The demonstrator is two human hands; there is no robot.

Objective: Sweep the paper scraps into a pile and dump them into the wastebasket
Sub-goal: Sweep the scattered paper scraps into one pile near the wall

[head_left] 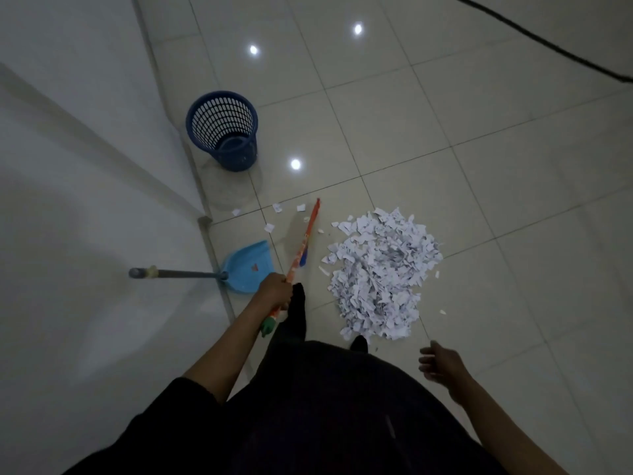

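At the far left we see a white wall [85, 166] running along the tiled floor [445, 114]. A light blue dustpan [248, 265] lies at its foot, its long handle stretched left against the wall and its scoop facing right. Farther away, beside the same wall, stands a dark blue wastebasket [222, 130], upright, well apart from the paper. Our left hand [275, 291] is clenched around the broom [305, 241] near the top of its orange shaft, which slants down and away, its far end on the floor between the dustpan and the paper; we cannot make out the bristles. A few loose scraps [270, 228] lie scattered near that far end, between the wall and the broom. To the right of the broom the pile [382, 274] of white scraps sits gathered on the tiles, just beyond our dark-clad feet. At the near right, our right hand [442, 366] hangs free, fingers loosely curled, grasping nothing.
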